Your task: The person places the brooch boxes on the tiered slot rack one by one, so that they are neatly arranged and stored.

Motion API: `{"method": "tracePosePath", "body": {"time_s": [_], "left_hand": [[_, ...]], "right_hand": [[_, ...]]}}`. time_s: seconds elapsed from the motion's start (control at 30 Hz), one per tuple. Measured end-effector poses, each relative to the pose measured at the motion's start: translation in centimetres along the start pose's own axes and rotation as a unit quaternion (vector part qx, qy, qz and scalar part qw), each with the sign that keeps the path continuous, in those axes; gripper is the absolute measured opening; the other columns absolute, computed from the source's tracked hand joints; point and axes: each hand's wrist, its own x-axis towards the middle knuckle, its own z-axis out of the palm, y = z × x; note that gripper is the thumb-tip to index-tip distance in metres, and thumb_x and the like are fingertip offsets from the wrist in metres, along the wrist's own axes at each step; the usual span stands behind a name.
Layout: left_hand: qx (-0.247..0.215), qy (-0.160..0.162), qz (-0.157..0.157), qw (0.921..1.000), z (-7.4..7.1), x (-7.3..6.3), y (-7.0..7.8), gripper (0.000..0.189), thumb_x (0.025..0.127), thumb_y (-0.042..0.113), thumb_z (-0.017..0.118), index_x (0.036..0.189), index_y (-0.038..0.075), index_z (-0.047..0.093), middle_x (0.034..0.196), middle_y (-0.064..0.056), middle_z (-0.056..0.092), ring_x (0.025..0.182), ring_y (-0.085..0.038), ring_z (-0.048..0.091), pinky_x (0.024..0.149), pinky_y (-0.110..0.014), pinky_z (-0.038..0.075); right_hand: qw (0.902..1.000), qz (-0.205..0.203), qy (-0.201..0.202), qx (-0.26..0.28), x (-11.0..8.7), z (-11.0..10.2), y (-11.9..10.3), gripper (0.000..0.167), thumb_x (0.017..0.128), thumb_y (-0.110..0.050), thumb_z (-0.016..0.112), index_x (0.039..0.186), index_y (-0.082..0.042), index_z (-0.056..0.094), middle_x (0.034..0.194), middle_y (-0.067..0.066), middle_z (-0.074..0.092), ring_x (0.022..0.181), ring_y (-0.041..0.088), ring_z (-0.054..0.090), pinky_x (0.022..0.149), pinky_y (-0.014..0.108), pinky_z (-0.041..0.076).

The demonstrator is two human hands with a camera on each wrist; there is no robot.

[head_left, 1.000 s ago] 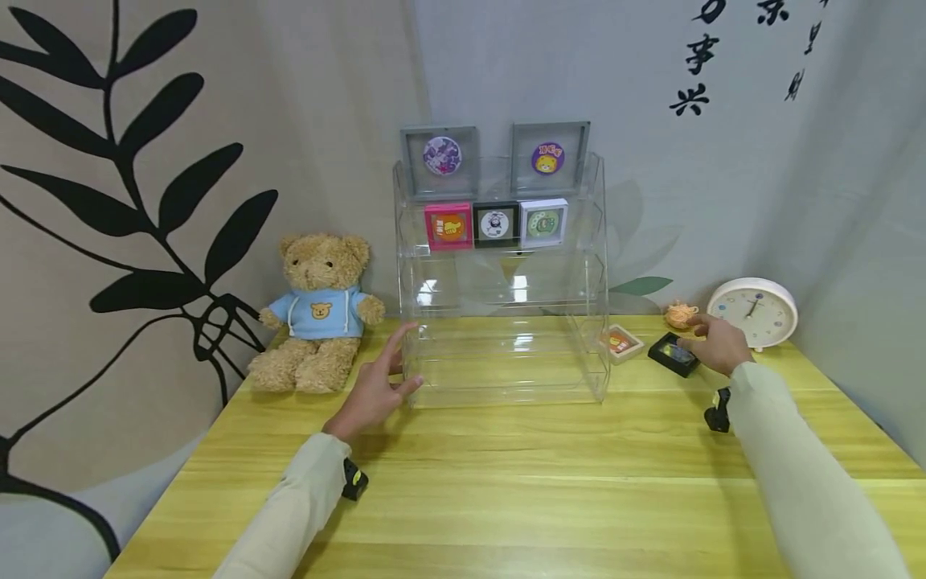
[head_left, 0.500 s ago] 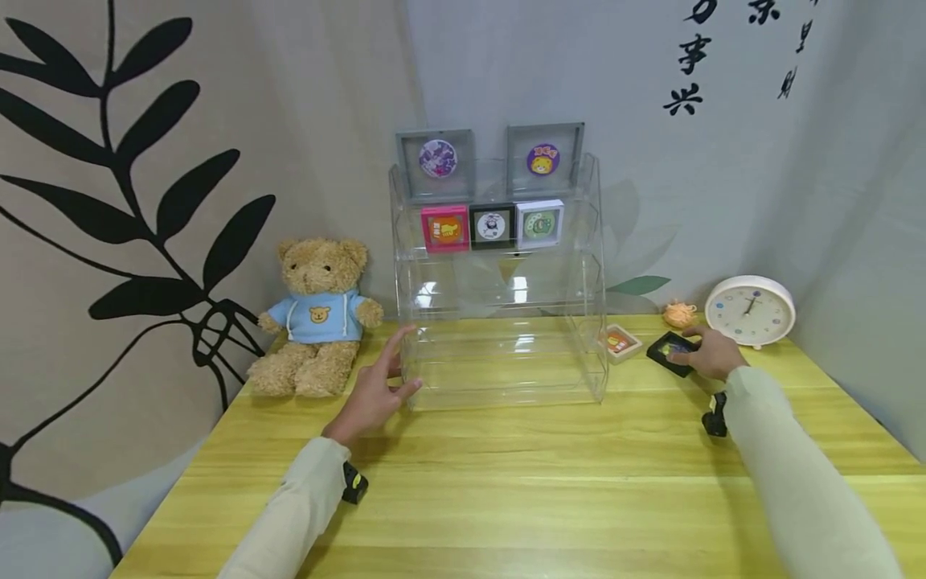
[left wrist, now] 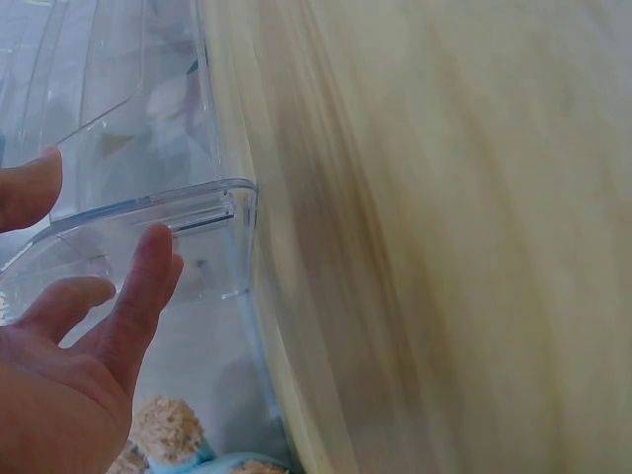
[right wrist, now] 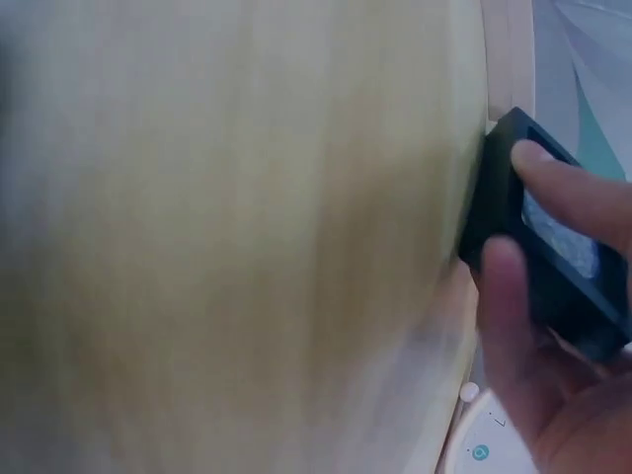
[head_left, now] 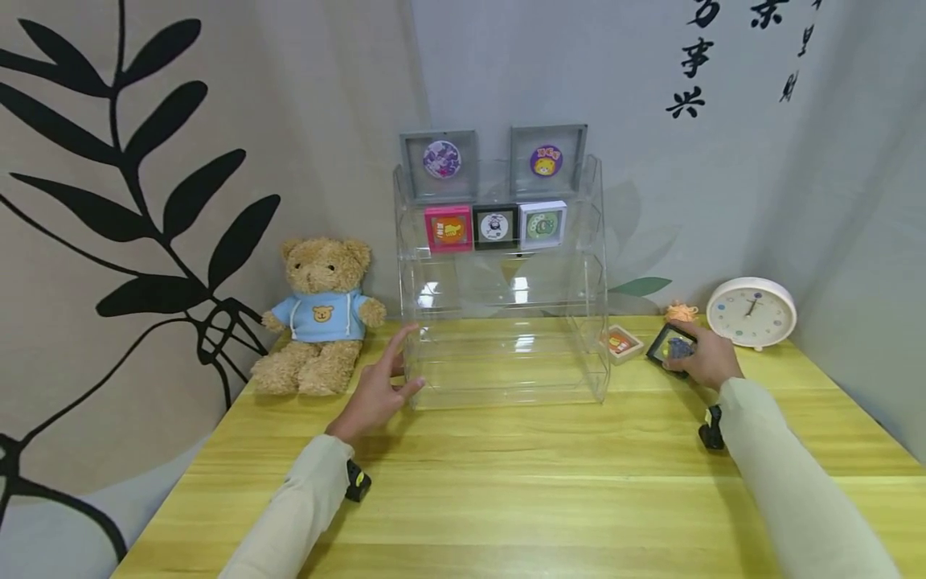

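Observation:
At the right, my right hand (head_left: 709,359) pinches a black square display frame (head_left: 661,346) between thumb and fingers. The frame is tilted up, with a blue and yellow picture partly covered by the thumb. In the right wrist view, the thumb lies over the front of the black frame (right wrist: 553,237) and a finger is at its edge. My left hand (head_left: 372,398) touches the left side of a clear acrylic tiered rack (head_left: 499,354), fingers extended. The left wrist view shows these fingertips (left wrist: 155,242) right at the rack's edge (left wrist: 212,188).
Two grey frames (head_left: 421,189) stand on the rack's top tier, with pink, black and white small frames (head_left: 541,241) below. A pale wooden frame (head_left: 628,356) lies beside the rack. Around them are a teddy bear (head_left: 321,322), an orange figurine (head_left: 680,310) and a round white clock (head_left: 752,322).
My right hand has come down onto the black frame, taken hold of it and tipped it up from lying flat. The left hand has stayed at the rack's side.

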Motion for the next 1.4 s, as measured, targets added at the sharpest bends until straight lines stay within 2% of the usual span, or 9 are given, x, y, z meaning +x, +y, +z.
{"method": "tracePosePath", "body": {"time_s": [0.1,0.23,0.43,0.6,0.8,1.03,1.17,1.3,1.4], "left_hand": [[0.003,0.001,-0.003,1.0,0.0,0.0,0.0,0.087,0.093,0.012,0.072,0.158,0.039,0.021,0.144,-0.038,0.049,0.124,-0.048,0.06,0.085,-0.047,0.065],[0.005,0.003,-0.005,1.0,0.0,0.0,0.0,0.088,0.093,0.013,0.072,0.158,0.042,0.02,0.145,-0.037,0.048,0.124,-0.048,0.061,0.086,-0.048,0.065],[0.002,0.001,-0.007,1.0,0.1,-0.1,0.1,0.087,0.093,0.012,0.072,0.158,0.04,0.021,0.146,-0.037,0.047,0.124,-0.049,0.06,0.087,-0.048,0.065],[-0.002,0.001,-0.01,1.0,0.2,0.0,0.0,0.088,0.093,0.012,0.072,0.158,0.04,0.021,0.148,-0.037,0.044,0.127,-0.049,0.058,0.088,-0.049,0.064],[-0.004,-0.001,-0.011,0.9999,0.2,-0.1,0.0,0.088,0.093,0.012,0.072,0.158,0.04,0.02,0.149,-0.037,0.043,0.127,-0.049,0.058,0.089,-0.049,0.064],[-0.003,-0.003,-0.007,1.0,0.1,0.0,-0.2,0.089,0.093,0.013,0.072,0.157,0.044,0.019,0.147,-0.036,0.046,0.128,-0.048,0.057,0.091,-0.05,0.063],[-0.002,-0.004,-0.008,1.0,0.0,0.0,-0.2,0.089,0.093,0.014,0.072,0.157,0.046,0.019,0.148,-0.036,0.044,0.13,-0.049,0.056,0.091,-0.052,0.062],[-0.001,-0.005,-0.01,0.9999,0.0,0.0,-0.1,0.088,0.094,0.015,0.071,0.157,0.044,0.018,0.15,-0.037,0.042,0.131,-0.05,0.054,0.092,-0.053,0.062],[-0.003,-0.003,-0.01,0.9999,0.1,-0.1,-0.2,0.087,0.094,0.014,0.071,0.158,0.043,0.019,0.15,-0.037,0.042,0.131,-0.05,0.054,0.091,-0.053,0.062]], "right_hand": [[0.9992,-0.001,-0.007,0.039,-0.3,-0.3,-0.3,0.08,0.083,-0.012,0.081,0.152,-0.005,0.041,0.113,0.043,0.057,0.062,0.029,0.069,0.051,0.034,0.061],[0.9945,-0.018,-0.007,0.103,-0.8,-1.2,-0.8,0.069,0.086,-0.009,0.078,0.147,-0.001,0.047,0.103,0.035,0.061,0.064,0.019,0.072,0.057,0.03,0.063],[0.9796,-0.018,-0.025,0.198,-1.8,-2.8,-1.3,0.057,0.093,-0.007,0.069,0.145,0.003,0.048,0.131,0.034,0.053,0.077,-0.001,0.068,0.073,0.035,0.067],[0.962,-0.042,-0.014,0.269,-2.7,-4.1,-2.1,0.055,0.098,-0.013,0.065,0.149,-0.002,0.045,0.129,0.017,0.051,0.087,-0.004,0.067,0.073,0.04,0.067],[0.938,-0.084,-0.028,0.335,-3.3,-5.8,-4.0,0.054,0.1,-0.017,0.061,0.152,-0.012,0.044,0.149,0.006,0.04,0.107,-0.011,0.06,0.073,0.042,0.067],[0.922,-0.095,-0.015,0.375,-3.7,-6.9,-8.1,0.051,0.098,-0.013,0.064,0.147,-0.005,0.05,0.129,-0.012,0.055,0.095,0.008,0.07,0.072,0.043,0.067],[0.8979,-0.118,-0.02,0.424,-3.4,-7.1,-10.0,0.05,0.097,-0.009,0.066,0.144,-0.003,0.052,0.118,-0.007,0.067,0.094,0.011,0.072,0.071,0.043,0.067],[0.88,-0.144,-0.046,0.45,-2.9,-6.9,-11.8,0.051,0.098,-0.005,0.063,0.147,-0.004,0.049,0.11,0.001,0.064,0.087,0.017,0.073,0.075,0.043,0.067],[0.8797,-0.153,-0.061,0.446,-2.3,-6.6,-13.5,0.05,0.099,-0.005,0.061,0.148,-0.009,0.05,0.11,0.004,0.059,0.085,0.018,0.073,0.079,0.041,0.067]]}}
